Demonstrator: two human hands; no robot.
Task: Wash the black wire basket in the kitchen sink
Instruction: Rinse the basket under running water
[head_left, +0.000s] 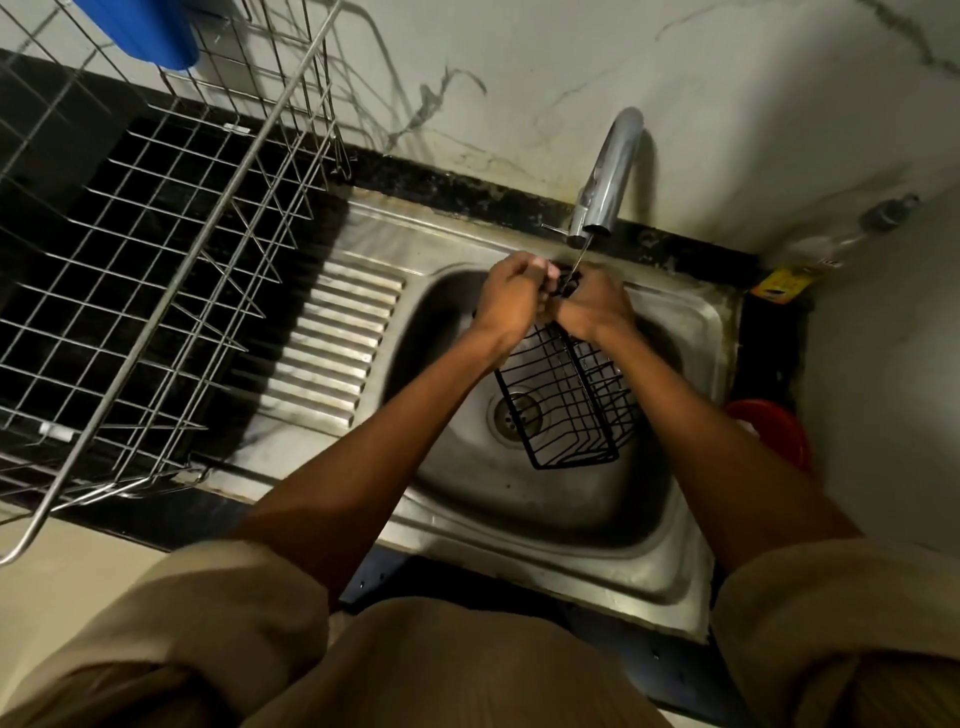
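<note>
Black wire is forming the basket (566, 405), which is hanging over the steel sink (675, 545), above the drain (511, 415). Its long axis is running from the far end, up under the tap (608, 171), down toward the person, so the near end is pointing at the person and a little to the right. The basket is tilting, with the far end higher than the near end.

The left hand (511, 296) and the right hand (595, 301) are both holding the far end of the basket, with the fingers curling closely around the wire there. The two hands are almost touching each other. A thin stream of water (579, 257) is falling from the tap onto this held end.

On the left a metal dish rack (171, 249) is standing on the dark counter (31, 104), beside the ribbed drainboard (337, 338).
</note>
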